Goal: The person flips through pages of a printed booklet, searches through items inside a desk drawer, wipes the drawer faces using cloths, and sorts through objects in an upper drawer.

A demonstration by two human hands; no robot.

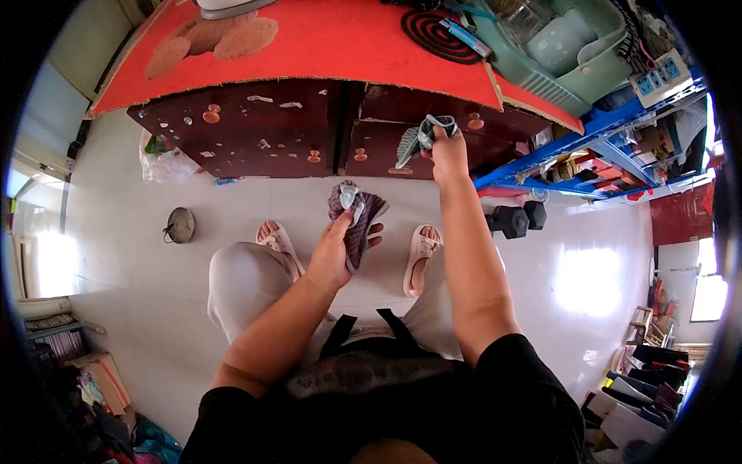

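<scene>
My left hand (334,251) holds a purple-brown knitted slipper-like item (359,220) with a pale grey patch at its top, above the floor between my feet. Its fingers are wrapped round the item's lower side. Farther forward and to the right, my right hand (450,151) grips a grey cloth item (417,139) with a dark opening. That item hangs in front of the dark red drawers (255,131), near a round knob (474,121). The two items are apart.
A red-topped cabinet (348,46) spans the front, bearing a black coil (433,39) and a green basin (568,85). Blue shelving (610,155) stands right, with dumbbells (512,221) below. A round metal tin (182,225) and plastic bag (166,164) lie left.
</scene>
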